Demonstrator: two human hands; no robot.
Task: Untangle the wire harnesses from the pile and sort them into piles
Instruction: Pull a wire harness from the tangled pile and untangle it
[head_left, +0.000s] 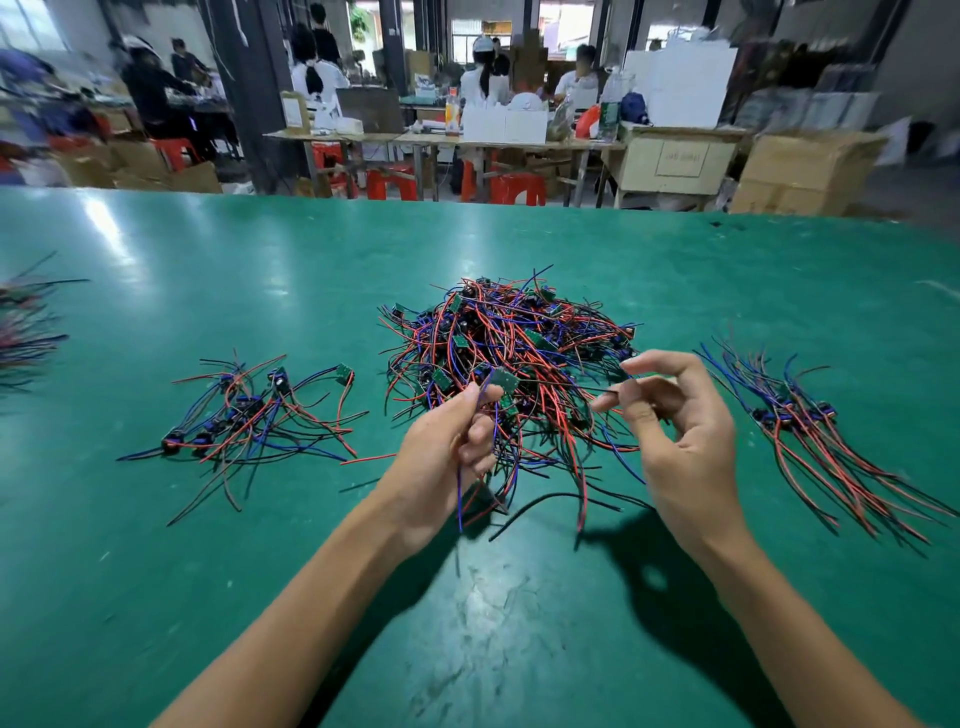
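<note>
- Was mid-pull on one harness (497, 395) at the near edge of the big tangled pile (506, 353), middle of the green table (260, 270).
- Left hand (441, 457) curled tight round that harness: small green board poking out just above the fingers, blue and red leads trailing down past the wrist toward the table.
- Right hand (675, 441) hovering half open beside it, fingers loosely bent, thumb and forefinger nearly together. Looked like pinching a thin dark wire running across from the pile, but honestly couldn't tell whether anything was actually caught in there.
- Step in hand, best guess: teasing one unit free, not dropping it anywhere yet.
- Next move probably needs the right hand to peel off whatever leads are snagged while the left lifts slow and straight. Yanking would likely drag half the heap along.
- Two sorted piles already down: a loose one on the left (249, 415), a neater fanned-out one on the right (810, 431), both well apart from the main heap.
- Another bundle (26, 322) at the far left edge, too blurred to call.
- Plenty left in the middle, so nowhere near done.
</note>
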